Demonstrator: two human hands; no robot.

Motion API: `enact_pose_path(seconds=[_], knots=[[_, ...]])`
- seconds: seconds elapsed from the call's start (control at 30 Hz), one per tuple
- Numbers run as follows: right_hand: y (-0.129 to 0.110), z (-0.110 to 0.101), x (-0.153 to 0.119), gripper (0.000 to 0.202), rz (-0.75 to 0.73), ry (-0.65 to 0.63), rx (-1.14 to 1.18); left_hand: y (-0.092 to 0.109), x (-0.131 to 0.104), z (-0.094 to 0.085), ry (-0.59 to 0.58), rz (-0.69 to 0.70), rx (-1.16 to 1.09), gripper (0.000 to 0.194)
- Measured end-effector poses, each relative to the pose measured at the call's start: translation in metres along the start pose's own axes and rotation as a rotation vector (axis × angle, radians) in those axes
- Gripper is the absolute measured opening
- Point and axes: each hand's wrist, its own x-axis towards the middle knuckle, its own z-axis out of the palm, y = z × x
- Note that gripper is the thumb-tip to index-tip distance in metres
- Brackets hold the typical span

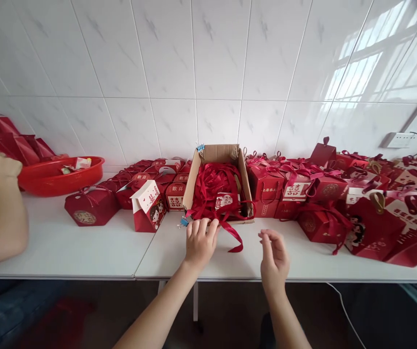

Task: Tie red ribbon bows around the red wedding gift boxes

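Note the left hand [200, 241], set at the near edge of the carton [191, 186] with fingers bent, touching or just beside the ribbon [214, 179]; cannot tell a firm grip from a light rest. Note the right hand [276, 259], raised apart from the carton, right of it, with fingers curled and thumb brought near the forefinger; cannot confirm anything between the tips.

Locate the ribbon: heaped loosely inside the carton, with a free end [234, 241] draped over the near edge towards the desk [99, 252], between both hands. For best handling, steady the near edge with the left hand, pinch the free end with the right, and draw slowly to limit knotting. Steer clear of the clip [184, 222] at the near left corner; treat as a likely snag.

Avoid knocking the white-topped box [146, 206], left of the carton, and the bow-tied box [317, 224], to the right. Allow room for the co-worker's arm [5, 218] at far left, near the basin [48, 184].
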Motion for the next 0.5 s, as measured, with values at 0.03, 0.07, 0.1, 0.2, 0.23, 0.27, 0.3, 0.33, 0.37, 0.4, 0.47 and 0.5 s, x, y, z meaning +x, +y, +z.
enact_pose_path(seconds=[0.03, 0.07, 0.1, 0.2, 0.23, 0.27, 0.3, 0.33, 0.37, 0.4, 0.47, 0.5], knots=[[-0.009, 0.0, 0.008, 0.018, -0.067, 0.017, -0.001, 0.0, -0.003, 0.0, 0.009, 0.007, -0.003, 0.021], [-0.019, 0.001, 0.018, 0.019, -0.138, 0.019, -0.011, 0.0, -0.005, 0.001, 0.018, 0.011, -0.008, 0.021], [-0.029, 0.005, 0.031, 0.02, -0.201, 0.004, -0.04, 0.0, -0.007, 0.001, 0.026, 0.012, -0.013, 0.021], [-0.05, 0.026, 0.078, 0.024, -0.365, -0.046, -0.302, 0.002, -0.008, 0.0, 0.047, 0.006, -0.031, 0.02], [-0.054, 0.036, 0.095, 0.025, -0.4, -0.075, -0.44, 0.002, -0.008, -0.001, 0.051, 0.006, -0.038, 0.02], [-0.057, 0.047, 0.111, 0.025, -0.409, -0.122, -0.577, 0.003, -0.007, -0.002, 0.054, 0.009, -0.046, 0.02], [-0.058, 0.059, 0.126, 0.024, -0.406, -0.188, -0.703, 0.003, -0.007, -0.003, 0.055, 0.013, -0.054, 0.02], [-0.057, 0.071, 0.138, 0.023, -0.397, -0.266, -0.822, 0.003, -0.007, -0.004, 0.058, 0.018, -0.061, 0.02], [-0.056, 0.082, 0.149, 0.024, -0.393, -0.342, -0.932, 0.003, -0.007, -0.004, 0.06, 0.023, -0.067, 0.02], [-0.054, 0.093, 0.157, 0.026, -0.4, -0.409, -1.023, 0.003, -0.008, -0.005, 0.065, 0.027, -0.072, 0.02], [-0.049, 0.11, 0.167, 0.03, -0.431, -0.496, -1.122, 0.003, -0.009, -0.004, 0.081, 0.033, -0.081, 0.02], [-0.047, 0.117, 0.17, 0.031, -0.446, -0.523, -1.14, 0.003, -0.01, -0.003, 0.09, 0.036, -0.084, 0.021]])
